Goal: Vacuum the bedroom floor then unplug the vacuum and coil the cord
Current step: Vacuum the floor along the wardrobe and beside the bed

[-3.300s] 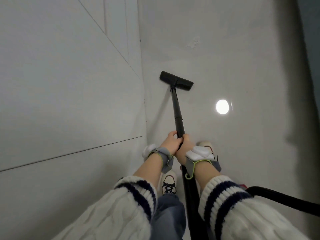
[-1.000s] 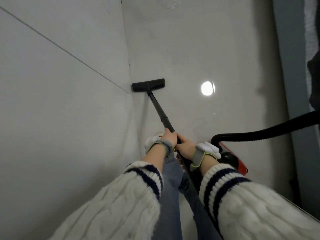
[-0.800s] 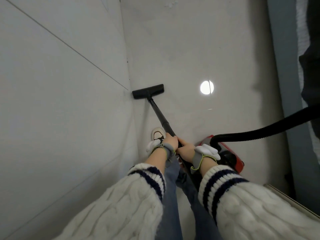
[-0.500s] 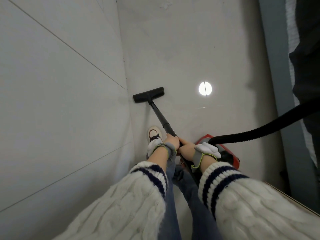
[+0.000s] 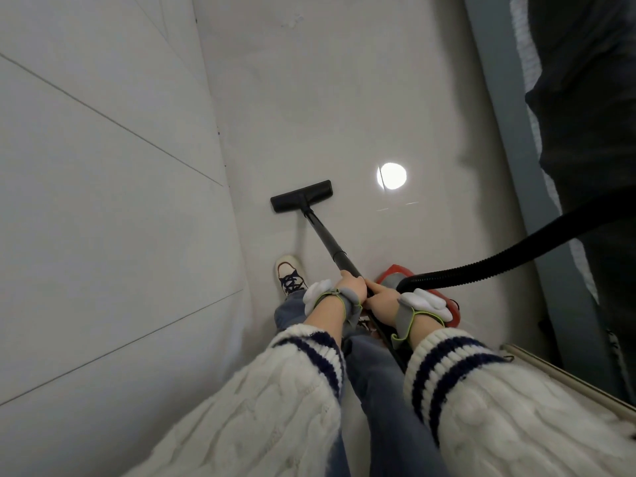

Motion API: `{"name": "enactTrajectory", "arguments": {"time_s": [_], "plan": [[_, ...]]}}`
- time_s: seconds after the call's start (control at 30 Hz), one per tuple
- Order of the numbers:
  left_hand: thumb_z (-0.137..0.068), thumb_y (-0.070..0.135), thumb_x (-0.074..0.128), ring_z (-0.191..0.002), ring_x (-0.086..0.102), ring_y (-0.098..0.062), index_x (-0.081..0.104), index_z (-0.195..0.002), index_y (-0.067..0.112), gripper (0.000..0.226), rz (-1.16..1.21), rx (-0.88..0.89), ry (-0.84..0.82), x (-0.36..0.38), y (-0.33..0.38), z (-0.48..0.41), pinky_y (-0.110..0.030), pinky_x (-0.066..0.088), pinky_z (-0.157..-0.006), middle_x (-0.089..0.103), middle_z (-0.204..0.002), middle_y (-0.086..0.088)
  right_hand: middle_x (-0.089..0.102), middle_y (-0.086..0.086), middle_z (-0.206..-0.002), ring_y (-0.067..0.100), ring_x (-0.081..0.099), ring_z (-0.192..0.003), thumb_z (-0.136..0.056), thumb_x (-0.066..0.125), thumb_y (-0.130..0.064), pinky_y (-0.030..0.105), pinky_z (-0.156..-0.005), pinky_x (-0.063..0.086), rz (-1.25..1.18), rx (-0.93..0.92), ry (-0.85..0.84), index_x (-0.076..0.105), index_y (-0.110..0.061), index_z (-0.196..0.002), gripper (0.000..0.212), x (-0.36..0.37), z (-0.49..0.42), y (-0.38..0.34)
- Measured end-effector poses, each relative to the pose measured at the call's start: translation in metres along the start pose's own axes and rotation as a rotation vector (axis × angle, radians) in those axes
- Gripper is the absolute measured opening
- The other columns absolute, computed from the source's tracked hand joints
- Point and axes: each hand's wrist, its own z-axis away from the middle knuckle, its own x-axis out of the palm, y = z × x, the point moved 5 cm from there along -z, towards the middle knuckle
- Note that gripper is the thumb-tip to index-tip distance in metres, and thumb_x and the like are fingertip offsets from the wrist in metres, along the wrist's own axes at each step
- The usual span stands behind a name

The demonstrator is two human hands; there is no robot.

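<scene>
A black vacuum wand [image 5: 325,237] runs from my hands down to a flat black floor head [image 5: 301,195] lying on the pale glossy floor [image 5: 344,108], close to the white wall. My left hand [image 5: 351,285] grips the wand, and my right hand [image 5: 382,302] grips it just behind. A ribbed black hose [image 5: 516,249] curves from the right to the red vacuum body [image 5: 390,271], which sits on the floor beside my right hand. No cord or plug shows.
A white panelled wall [image 5: 110,201] fills the left. A grey-blue bed edge [image 5: 506,149] with dark bedding [image 5: 585,98] lines the right. My shoe [image 5: 289,275] stands near the wall. A light reflection [image 5: 391,176] shines on the floor.
The floor head has been drawn back toward me and slightly away from the wall. The red vacuum body has come into view beside my right hand. Both hands keep their grip.
</scene>
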Motion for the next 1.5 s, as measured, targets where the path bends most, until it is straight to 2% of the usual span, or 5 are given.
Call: {"name": "enactTrajectory", "arguments": {"time_s": [0.23,0.43,1.23,1.43,1.5], "plan": [[-0.104,0.020,0.024,-0.131,0.043,-0.034,0.014,-0.144,-0.009,0.051,-0.111,0.020,0.003,0.011,0.009,-0.005,-0.036,0.036,-0.102,0.039,-0.144,-0.024,0.057,0.021,-0.128,0.021,0.056,-0.098,-0.095,0.035,0.009,0.017,-0.063,0.050,-0.101,0.040,0.057,0.037,-0.014,-0.144,0.054,-0.007,-0.004,0.016],[-0.101,0.018,0.032,-0.127,0.048,-0.034,0.029,-0.141,-0.002,0.045,-0.081,0.080,0.025,0.007,0.013,-0.009,-0.036,0.039,-0.102,0.046,-0.138,-0.023,0.059,0.001,-0.069,0.011,0.051,-0.053,-0.096,0.034,0.002,0.025,-0.041,0.042,-0.145,0.102,0.092,0.039,-0.028,-0.142,0.055,-0.007,-0.007,0.018],[-0.101,0.024,0.031,-0.107,0.058,-0.035,0.026,-0.143,0.011,0.044,-0.096,0.240,-0.039,-0.152,0.104,-0.125,-0.034,0.043,-0.080,0.058,-0.122,-0.021,0.051,0.005,-0.067,0.019,0.040,-0.052,-0.098,0.029,-0.008,0.018,-0.036,0.038,-0.408,0.022,0.223,0.030,-0.034,-0.145,0.054,-0.020,-0.114,-0.149],[-0.100,0.026,0.032,-0.109,0.058,-0.036,0.023,-0.145,0.010,0.047,-0.078,0.229,-0.028,-0.191,0.121,-0.150,-0.036,0.045,-0.086,0.057,-0.125,-0.022,0.059,0.016,-0.089,0.022,0.050,-0.055,-0.095,0.031,-0.003,0.019,-0.036,0.040,-0.406,-0.035,0.235,0.032,-0.029,-0.145,0.056,-0.024,-0.142,-0.191],[-0.100,0.026,0.031,-0.111,0.058,-0.036,0.021,-0.146,0.011,0.049,-0.073,0.227,-0.022,-0.207,0.132,-0.157,-0.037,0.045,-0.088,0.056,-0.127,-0.022,0.064,0.021,-0.108,0.036,0.066,-0.081,-0.096,0.034,-0.007,0.022,-0.043,0.045,-0.399,-0.024,0.228,0.031,-0.030,-0.146,0.054,-0.031,-0.151,-0.209]]}}
